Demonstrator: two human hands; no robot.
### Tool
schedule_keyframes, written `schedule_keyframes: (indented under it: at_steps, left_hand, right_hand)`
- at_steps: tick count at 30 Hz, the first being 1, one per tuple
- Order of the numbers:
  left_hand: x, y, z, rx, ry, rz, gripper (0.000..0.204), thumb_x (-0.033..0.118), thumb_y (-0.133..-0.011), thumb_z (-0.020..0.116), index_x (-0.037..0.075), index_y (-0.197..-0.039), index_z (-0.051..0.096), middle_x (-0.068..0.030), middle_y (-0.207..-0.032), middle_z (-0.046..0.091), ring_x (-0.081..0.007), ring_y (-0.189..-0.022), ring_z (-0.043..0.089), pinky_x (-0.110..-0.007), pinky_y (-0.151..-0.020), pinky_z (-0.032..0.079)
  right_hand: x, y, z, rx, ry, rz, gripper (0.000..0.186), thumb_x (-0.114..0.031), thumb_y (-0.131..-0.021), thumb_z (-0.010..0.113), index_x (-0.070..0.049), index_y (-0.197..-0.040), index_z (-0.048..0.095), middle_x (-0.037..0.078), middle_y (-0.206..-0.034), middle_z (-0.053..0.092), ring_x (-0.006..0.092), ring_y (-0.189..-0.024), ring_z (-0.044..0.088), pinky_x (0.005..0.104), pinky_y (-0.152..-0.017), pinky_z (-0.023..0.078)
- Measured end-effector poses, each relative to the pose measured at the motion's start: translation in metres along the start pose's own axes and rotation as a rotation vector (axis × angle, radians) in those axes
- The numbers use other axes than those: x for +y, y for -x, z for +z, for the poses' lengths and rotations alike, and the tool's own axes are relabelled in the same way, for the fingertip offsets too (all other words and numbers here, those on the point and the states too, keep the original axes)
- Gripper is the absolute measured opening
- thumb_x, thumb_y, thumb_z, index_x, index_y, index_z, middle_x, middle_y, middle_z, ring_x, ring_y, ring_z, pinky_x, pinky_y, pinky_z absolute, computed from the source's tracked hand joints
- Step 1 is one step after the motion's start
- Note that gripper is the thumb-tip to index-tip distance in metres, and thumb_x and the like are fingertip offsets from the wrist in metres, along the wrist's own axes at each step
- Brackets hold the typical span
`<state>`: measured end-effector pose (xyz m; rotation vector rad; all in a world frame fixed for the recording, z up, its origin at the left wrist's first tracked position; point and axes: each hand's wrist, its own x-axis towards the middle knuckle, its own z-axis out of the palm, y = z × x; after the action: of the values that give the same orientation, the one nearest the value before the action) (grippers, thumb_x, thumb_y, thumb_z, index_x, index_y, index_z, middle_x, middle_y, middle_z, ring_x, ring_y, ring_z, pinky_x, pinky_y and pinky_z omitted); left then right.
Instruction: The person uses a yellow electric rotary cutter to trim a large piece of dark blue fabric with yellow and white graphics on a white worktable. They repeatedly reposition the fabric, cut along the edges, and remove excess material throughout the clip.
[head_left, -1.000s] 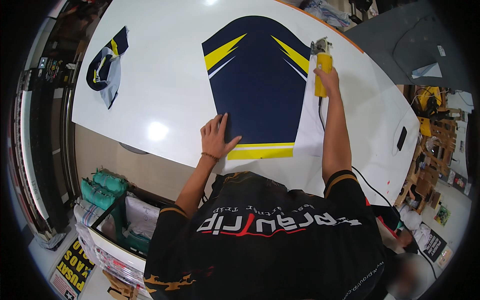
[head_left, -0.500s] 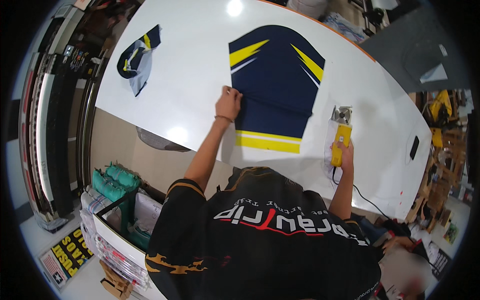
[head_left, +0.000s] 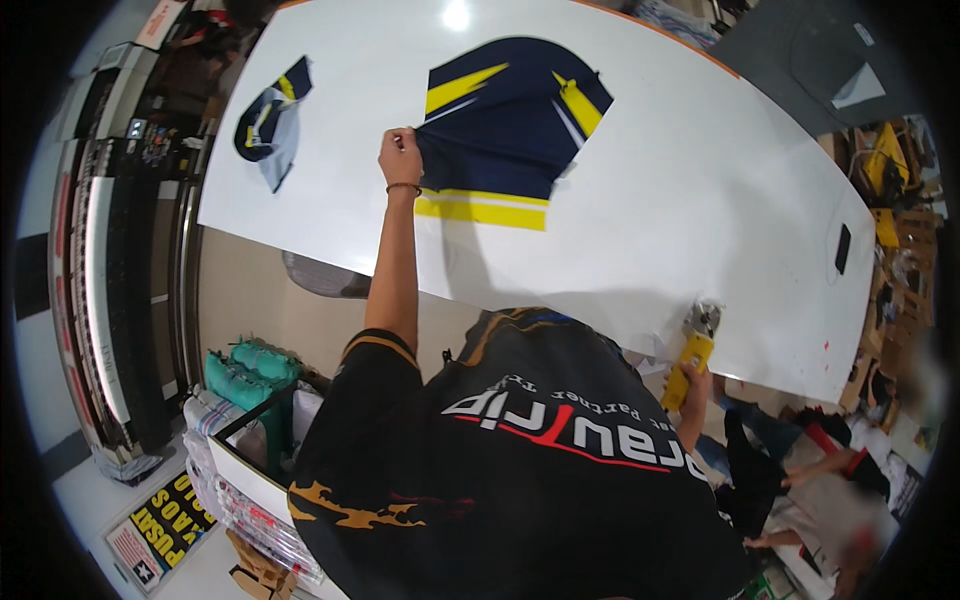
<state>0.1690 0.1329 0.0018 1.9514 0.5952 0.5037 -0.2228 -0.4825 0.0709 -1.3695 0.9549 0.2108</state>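
My left hand [head_left: 401, 158] pinches the left edge of a navy fabric panel [head_left: 500, 135] with yellow and white flashes and a yellow band along its near edge. Folds run from the pinch across the cloth, which lies on the white table [head_left: 610, 250]. Down at the table's near right edge, my right hand [head_left: 690, 388] grips a yellow electric rotary cutter [head_left: 690, 362] by its body, its round metal blade head pointing away from me. The cutter is well apart from the fabric.
A crumpled navy, grey and yellow fabric piece [head_left: 272, 125] rests at the table's far left. A small black object [head_left: 843, 248] lies by the right edge. Green bundles [head_left: 250, 370] stand below left. Another person [head_left: 825, 490] is at the lower right, near piled clothes.
My left hand has moved away from me and leftward, dragging the fabric panel along. My right hand has drawn the cutter back toward me, to the table's near edge.
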Motion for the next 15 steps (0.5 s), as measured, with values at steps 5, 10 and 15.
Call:
schedule_keyframes:
  at_steps: [5,10,15]
  left_hand:
    - [0.025,-0.121,-0.088,0.406,-0.042,0.09,0.031,0.033,-0.1,0.071,0.002,-0.101,0.072,-0.0175,-0.085,0.075,-0.0282,-0.079,0.072,-0.042,-0.074,0.057]
    - [0.092,-0.229,-0.19,0.696,-0.196,0.302,0.037,0.036,-0.099,0.073,0.0,-0.102,0.072,-0.0185,-0.095,0.076,-0.0316,-0.086,0.073,-0.044,-0.081,0.057]
    - [0.106,-0.257,-0.217,0.498,-0.126,0.356,0.064,0.05,-0.095,0.079,-0.003,-0.128,0.067,-0.0229,-0.136,0.067,-0.0375,-0.127,0.063,-0.045,-0.108,0.049]
  right_hand:
    - [-0.005,-0.01,0.003,0.001,0.039,0.009,0.035,-0.017,-0.091,0.069,-0.002,-0.12,0.057,0.011,-0.088,0.065,0.0263,-0.065,0.07,0.0392,-0.056,0.06]
    - [-0.01,-0.035,0.016,-0.005,0.045,-0.033,0.032,-0.02,-0.092,0.07,-0.003,-0.115,0.057,0.012,-0.082,0.066,0.0261,-0.059,0.069,0.0396,-0.053,0.06]
    - [-0.017,-0.05,0.026,-0.009,0.075,-0.06,0.031,-0.02,-0.092,0.071,-0.003,-0.114,0.057,0.01,-0.079,0.064,0.0252,-0.059,0.068,0.0383,-0.052,0.059]
